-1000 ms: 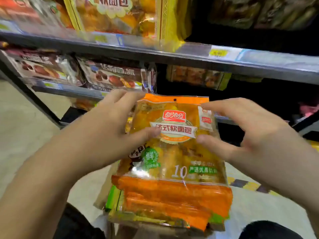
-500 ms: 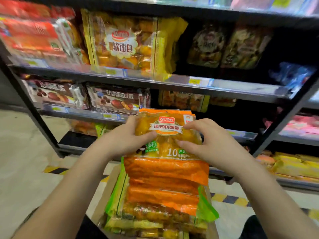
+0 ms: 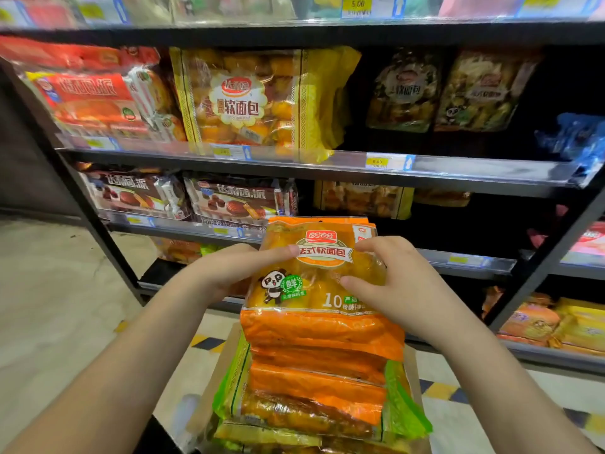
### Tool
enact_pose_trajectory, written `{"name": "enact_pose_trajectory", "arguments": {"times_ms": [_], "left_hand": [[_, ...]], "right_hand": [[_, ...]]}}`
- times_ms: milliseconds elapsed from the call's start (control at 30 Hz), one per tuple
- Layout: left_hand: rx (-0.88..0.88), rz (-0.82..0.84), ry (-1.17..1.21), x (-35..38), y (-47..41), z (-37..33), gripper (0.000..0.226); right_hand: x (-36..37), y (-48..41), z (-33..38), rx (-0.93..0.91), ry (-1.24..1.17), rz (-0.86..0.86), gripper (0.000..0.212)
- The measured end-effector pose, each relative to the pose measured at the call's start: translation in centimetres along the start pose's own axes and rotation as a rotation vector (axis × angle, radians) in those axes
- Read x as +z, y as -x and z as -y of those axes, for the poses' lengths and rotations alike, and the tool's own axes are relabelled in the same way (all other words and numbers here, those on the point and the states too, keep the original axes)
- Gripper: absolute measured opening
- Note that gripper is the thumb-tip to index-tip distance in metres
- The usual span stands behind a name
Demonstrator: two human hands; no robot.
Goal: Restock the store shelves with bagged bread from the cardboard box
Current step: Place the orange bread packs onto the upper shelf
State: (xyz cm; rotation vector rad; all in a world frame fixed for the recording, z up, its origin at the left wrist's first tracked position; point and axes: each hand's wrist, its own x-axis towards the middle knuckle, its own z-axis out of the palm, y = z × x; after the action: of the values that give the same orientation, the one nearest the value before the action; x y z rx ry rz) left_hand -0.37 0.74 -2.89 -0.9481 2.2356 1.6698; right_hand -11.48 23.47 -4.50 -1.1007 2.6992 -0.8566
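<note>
A: Where is the bread?

B: The top bag [image 3: 319, 290], orange with a panda on the front, is upright and lifted at the middle of the aisle. Its lower edge overlaps the stack of bags [image 3: 314, 381] at its six o'clock. The stack stands in the cardboard box [image 3: 212, 388], orange and green wrappers packed one against the next.

A: Hands?

B: Both are on that one bag. The left hand [image 3: 229, 273] grasps its nine o'clock edge, thumb laid across the front near the label, fingers hidden behind. The right hand [image 3: 402, 290] grasps the three o'clock side, fingers curled over the upper corner, thumb pressing the clear window.

A: And the shelves?

B: The shelf unit [image 3: 294, 167] stands at twelve o'clock from the bag, apart from it. A big yellow bread bag [image 3: 248, 99] stands upright on the upper tier. Red packs [image 3: 88, 96] are stacked at its nine o'clock. Darker bags [image 3: 406, 90] sit back in shadow at its three o'clock. One tier down, brown chocolate pie packs [image 3: 235, 201] lie at eleven o'clock from the held bag. A yellow price tag [image 3: 376, 162] is clipped to the rail above.

A: Floor?

B: Pale floor [image 3: 49, 306] at nine o'clock; striped tape runs under the box.
</note>
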Motion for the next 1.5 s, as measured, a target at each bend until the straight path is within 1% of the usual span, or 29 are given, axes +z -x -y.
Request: {"name": "enact_pose_trajectory", "arguments": {"times_ms": [133,233,300,400,433,533,600,633,733,767,800,867,900,967,1000,1033,1100,1133,1200,1333,1500], "left_hand": [[0.016,0.051,0.200,0.0,-1.0,0.8,0.058],[0.041,0.076,0.367,0.4,-0.9,1.3,0.047],[0.084,0.083,0.480,0.4,-1.0,1.7,0.042],[0.115,0.071,0.588,0.4,-1.2,2.4,0.041],[0.116,0.071,0.612,0.4,-1.3,2.6,0.041],[0.117,0.043,0.664,0.4,-1.5,3.0,0.044],[0.145,0.012,0.695,0.1,-1.6,3.1,0.046],[0.169,0.000,0.703,0.0,-1.5,3.1,0.049],[0.249,-0.032,0.721,-0.9,-1.4,3.0,0.060],[0.275,-0.039,0.726,-1.4,-1.3,3.1,0.066],[0.297,-0.037,0.730,-1.9,-1.3,3.3,0.075],[0.312,-0.032,0.734,-2.7,-1.2,3.9,0.106],[0.314,-0.033,0.737,-3.0,-1.2,4.2,0.117],[0.325,-0.040,0.730,-3.1,-1.3,4.7,0.125],[0.333,-0.035,0.726,-2.9,-1.2,4.8,0.125],[0.341,-0.029,0.727,-2.8,-1.2,4.9,0.124],[0.364,-0.025,0.735,-2.4,-1.1,4.9,0.122],[0.377,-0.026,0.739,-2.3,-1.0,4.9,0.121],[0.401,-0.024,0.729,-2.2,-0.9,4.8,0.121],[0.434,-0.006,0.724,-2.1,-0.8,4.7,0.118],[0.448,0.024,0.720,-2.0,-1.0,4.2,0.115]], "right_hand": [[0.7,-0.2,0.1,-0.001,-0.050,-0.038,0.072],[1.1,-0.4,0.0,0.028,-0.207,-0.075,0.076],[1.2,-0.6,-0.1,0.056,-0.322,-0.096,0.071],[0.9,-0.7,0.1,0.075,-0.486,-0.129,0.048],[0.8,-0.8,0.1,0.094,-0.531,-0.138,0.046],[0.9,-0.8,-1.0,0.199,-0.597,-0.129,0.057],[1.4,-0.6,-2.3,0.288,-0.588,-0.071,0.059],[1.6,-0.4,-2.9,0.332,-0.562,-0.032,0.066],[2.5,0.0,-4.1,0.442,-0.468,0.074,0.097],[2.7,0.1,-4.2,0.469,-0.461,0.105,0.102],[2.8,0.2,-4.2,0.494,-0.457,0.133,0.104],[3.1,0.1,-4.1,0.532,-0.455,0.189,0.104],[3.3,0.0,-4.2,0.549,-0.454,0.222,0.108],[3.8,-0.2,-4.3,0.555,-0.416,0.301,0.111],[4.1,-0.4,-4.6,0.550,-0.394,0.330,0.107],[4.2,-0.5,-4.8,0.540,-0.387,0.352,0.093],[4.1,-0.4,-4.6,0.519,-0.423,0.398,0.056],[4.0,-0.4,-4.5,0.517,-0.461,0.414,0.046],[4.0,-0.2,-4.5,0.534,-0.531,0.417,0.041],[4.2,0.3,-4.3,0.567,-0.655,0.407,0.040],[4.1,0.4,-3.8,0.532,-0.685,0.327,0.028]]}}
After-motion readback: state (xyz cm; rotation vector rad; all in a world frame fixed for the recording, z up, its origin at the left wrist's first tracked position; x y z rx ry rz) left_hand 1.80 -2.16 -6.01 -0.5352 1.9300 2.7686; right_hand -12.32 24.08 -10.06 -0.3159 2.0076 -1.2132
